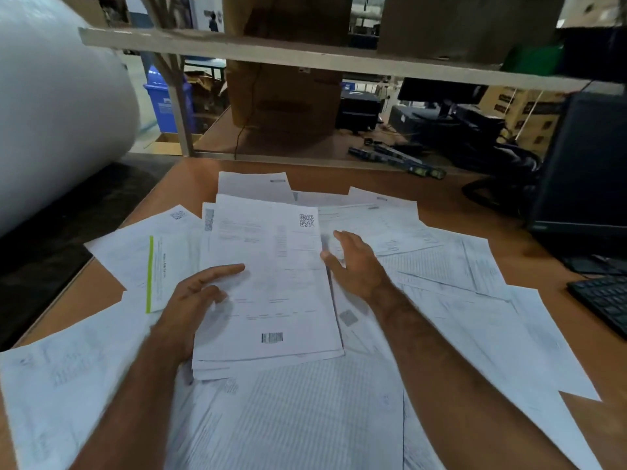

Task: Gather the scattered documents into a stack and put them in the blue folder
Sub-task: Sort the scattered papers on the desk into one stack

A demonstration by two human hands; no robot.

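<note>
Small stack of white printed sheets (268,283) started at centre of brown wooden worktop (441,201); left hand (190,307) grips its left edge, fingers curled; right hand (356,262) open, flat against right edge. Many loose white sheets (458,266) lie all round. Blue folder not visible; most gathering left

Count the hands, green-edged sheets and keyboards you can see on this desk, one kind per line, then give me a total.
Hands: 2, the left hand and the right hand
Green-edged sheet: 1
Keyboard: 1, partly cut off at the right edge
Total: 4
</note>
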